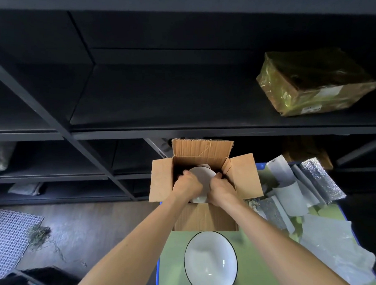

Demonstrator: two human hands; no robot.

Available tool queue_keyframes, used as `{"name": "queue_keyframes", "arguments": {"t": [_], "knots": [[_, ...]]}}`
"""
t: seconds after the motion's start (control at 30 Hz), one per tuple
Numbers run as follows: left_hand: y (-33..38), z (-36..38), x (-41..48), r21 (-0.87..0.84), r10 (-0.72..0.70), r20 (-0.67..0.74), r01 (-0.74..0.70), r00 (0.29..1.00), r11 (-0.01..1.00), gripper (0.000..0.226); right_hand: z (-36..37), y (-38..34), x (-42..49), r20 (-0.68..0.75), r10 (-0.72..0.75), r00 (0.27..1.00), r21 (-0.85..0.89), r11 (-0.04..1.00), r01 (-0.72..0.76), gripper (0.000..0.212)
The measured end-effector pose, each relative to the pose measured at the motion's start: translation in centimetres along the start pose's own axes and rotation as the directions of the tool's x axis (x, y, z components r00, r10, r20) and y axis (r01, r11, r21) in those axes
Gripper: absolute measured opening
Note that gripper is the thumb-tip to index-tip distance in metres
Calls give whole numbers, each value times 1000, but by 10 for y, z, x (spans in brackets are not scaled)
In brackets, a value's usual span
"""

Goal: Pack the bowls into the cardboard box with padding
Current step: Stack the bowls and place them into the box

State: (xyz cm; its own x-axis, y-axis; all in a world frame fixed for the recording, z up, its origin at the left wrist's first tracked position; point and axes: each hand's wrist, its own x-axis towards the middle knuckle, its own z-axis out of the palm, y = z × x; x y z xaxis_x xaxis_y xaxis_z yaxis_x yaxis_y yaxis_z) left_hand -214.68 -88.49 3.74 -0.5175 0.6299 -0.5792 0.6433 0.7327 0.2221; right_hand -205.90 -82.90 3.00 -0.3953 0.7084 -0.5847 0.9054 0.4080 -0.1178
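Both hands lowering a bowl into the open box.

Left hand [188,185] and right hand [221,189] grip opposite sides of a white bowl [202,176], tilted, partly inside the cardboard box [244,176] at 12 o'clock on the tabletop [172,250]. Judgement: ease it down level and centred, clear of the walls, keeping both grips until it rests; whether padding lies under it cannot be told, the box floor is hidden. Count: two bowls in view, one held, one second bowl [210,262] upright at 6 o'clock of the box, well apart from it. One open box, four flaps up or out. Padding sheets [322,179], foil and grey, heaped at 3 o'clock, too overlapped to count. One wrapped parcel [309,83] on the shelf [159,104], 1 o'clock.
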Motion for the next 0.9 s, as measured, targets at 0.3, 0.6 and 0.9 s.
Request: {"name": "queue_keyframes", "arguments": {"t": [0.3, 0.6, 0.9], "knots": [[-2, 7, -10, 268, 118, -72, -95, 990, 959, 58, -2, -2, -2, 0, -19, 1000, -50, 999, 19, 79], [-8, -1, -10, 360, 234, -74, -193, 969, 913, 49, -8, 8, -17, -115, -257, 960, -170, 957, 236, 42], [-18, -9, -11, 580, 482, 133, -462, 866, 671, 36, -7, 18, -24, -13, -303, 953, -86, 950, 301, 42]]}}
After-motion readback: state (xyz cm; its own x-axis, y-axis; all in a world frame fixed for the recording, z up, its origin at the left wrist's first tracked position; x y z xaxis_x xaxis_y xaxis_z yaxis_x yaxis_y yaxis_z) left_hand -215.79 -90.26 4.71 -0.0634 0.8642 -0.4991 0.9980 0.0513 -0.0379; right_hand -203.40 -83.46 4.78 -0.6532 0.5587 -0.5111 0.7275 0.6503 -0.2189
